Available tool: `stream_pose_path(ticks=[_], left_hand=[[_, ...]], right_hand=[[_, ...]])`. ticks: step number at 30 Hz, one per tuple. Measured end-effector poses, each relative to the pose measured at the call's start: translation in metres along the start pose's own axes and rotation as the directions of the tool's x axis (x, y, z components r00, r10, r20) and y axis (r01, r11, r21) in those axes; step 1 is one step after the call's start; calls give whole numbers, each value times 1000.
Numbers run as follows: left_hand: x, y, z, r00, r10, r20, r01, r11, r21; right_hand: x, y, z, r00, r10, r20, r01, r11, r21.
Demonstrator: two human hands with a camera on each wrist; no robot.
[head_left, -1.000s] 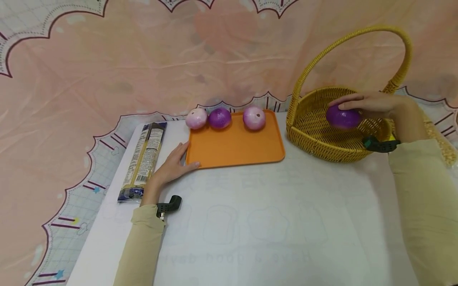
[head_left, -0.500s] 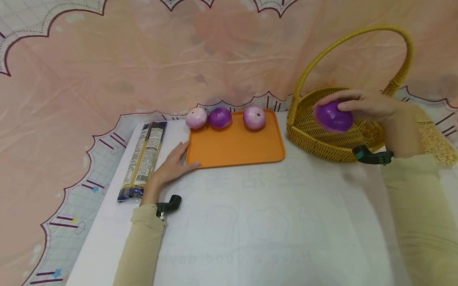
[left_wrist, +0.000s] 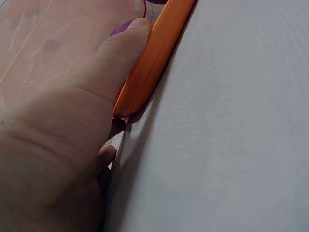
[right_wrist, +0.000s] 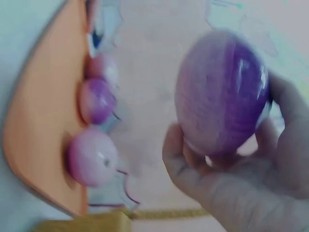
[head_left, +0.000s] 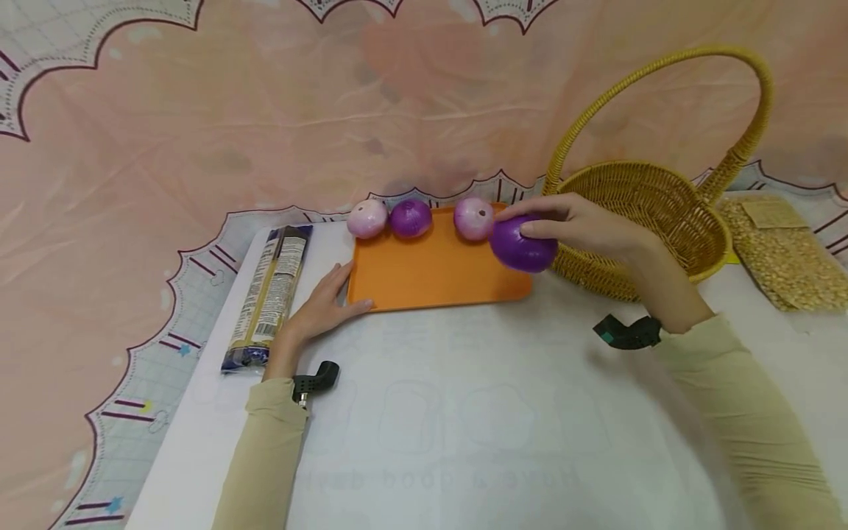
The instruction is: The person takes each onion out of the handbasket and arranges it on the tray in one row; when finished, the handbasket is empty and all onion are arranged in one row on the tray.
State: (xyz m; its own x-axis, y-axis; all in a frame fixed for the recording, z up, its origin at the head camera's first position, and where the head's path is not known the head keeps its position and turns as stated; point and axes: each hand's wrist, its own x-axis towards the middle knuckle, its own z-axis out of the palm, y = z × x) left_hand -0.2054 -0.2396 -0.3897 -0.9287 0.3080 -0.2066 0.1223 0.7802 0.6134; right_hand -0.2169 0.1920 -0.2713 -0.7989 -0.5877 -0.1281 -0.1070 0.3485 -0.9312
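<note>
My right hand (head_left: 583,228) grips a glossy purple onion (head_left: 523,244) from above, over the right end of an orange tray (head_left: 437,276). In the right wrist view this onion (right_wrist: 222,92) shows a paler half, with thumb and fingers round its lower part. Three more onions stand along the tray's back edge: a pale one (head_left: 367,218) at the left corner, a dark purple one (head_left: 411,218) beside it, and a pinkish one (head_left: 473,218) farther right. My left hand (head_left: 321,305) rests at the tray's front left corner, fingers extended along its side. The left thumb (left_wrist: 128,41) lies against the rim.
A yellow wicker basket (head_left: 596,283) with a tall handle stands right of the tray. Beyond it lies a clear bag of yellow kernels (head_left: 788,254). A long printed packet (head_left: 268,298) lies left of the tray, near my left wrist. A pink patterned cloth (head_left: 397,110) hangs behind.
My right hand has carried the purple onion leftward, from over the basket to over the tray's right end. The basket's inside and the kernel bag show more fully. My left hand has stayed at the tray.
</note>
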Motion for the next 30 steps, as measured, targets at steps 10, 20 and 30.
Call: stream_pose_path(ticks=[10,20,30], left_hand=[[1,2,1,1000,-10,5,10,1000,2],[0,-1,1,1000,-6,-9,6,1000,0],[1,-2,3,1000,-15,-3,15,1000,-4]], right_hand=[[33,17,30,963,139,-232,-104,982,158],[65,27,49,884,145,-445,-60,978,200],[99,39,53,720,6,-694,0,1000,9]])
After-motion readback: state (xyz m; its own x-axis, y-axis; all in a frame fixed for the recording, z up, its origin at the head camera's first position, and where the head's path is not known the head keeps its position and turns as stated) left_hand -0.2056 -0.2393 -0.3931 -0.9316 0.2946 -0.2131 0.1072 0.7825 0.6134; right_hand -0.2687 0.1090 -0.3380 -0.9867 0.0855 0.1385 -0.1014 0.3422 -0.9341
